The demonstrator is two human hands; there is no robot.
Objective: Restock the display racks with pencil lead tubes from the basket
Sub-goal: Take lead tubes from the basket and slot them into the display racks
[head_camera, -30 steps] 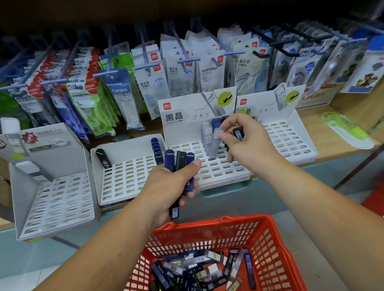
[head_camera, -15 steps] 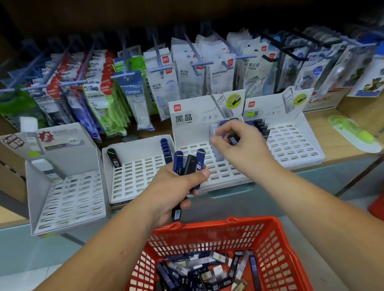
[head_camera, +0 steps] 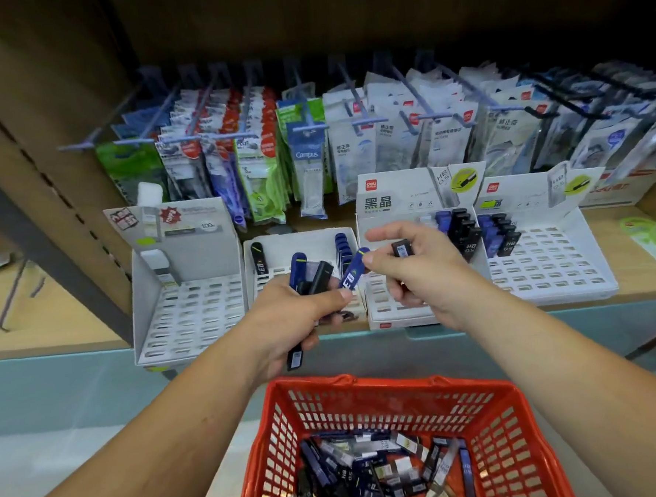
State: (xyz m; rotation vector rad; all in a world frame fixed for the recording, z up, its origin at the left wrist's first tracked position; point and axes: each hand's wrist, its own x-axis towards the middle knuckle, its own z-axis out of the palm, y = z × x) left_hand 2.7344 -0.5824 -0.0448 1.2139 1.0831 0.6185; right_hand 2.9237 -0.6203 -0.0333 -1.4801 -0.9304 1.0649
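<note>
A wooden shelf point(head_camera: 54, 319) in a stationery shop runs across the view, with hanging packets point(head_camera: 305, 157) crowded on pegs along its back. Four white display racks stand side by side on it. The far-left rack point(head_camera: 192, 310) shows mostly bare slots. The second rack point(head_camera: 280, 243) has a few blue tubes in its back right corner and one dark tube at the left. The third rack point(head_camera: 400, 201) and the fourth rack point(head_camera: 550, 269) each carry a short cluster of standing tubes point(head_camera: 465, 232) at the back. Below the shelf, nearest the person, a red basket point(head_camera: 366, 390) holds the supply, a loose heap of lead tubes point(head_camera: 371, 472). The left hand point(head_camera: 285, 324) is raised in front of the second rack, its grip closed round a bundle of tubes point(head_camera: 313, 278), blue and black, fanned upward, probably so single tubes can be picked off. The right hand point(head_camera: 428, 276) is just beside it, in front of the third rack. Its grip pinches a black tube point(head_camera: 401, 249) in curled fingers, while its thumb touches the cap end of a blue tube point(head_camera: 353, 277) leaning out of the bundle. It looks like sorting by colour before slotting. With so many slots bare, the restocking seems far from finished.
</note>
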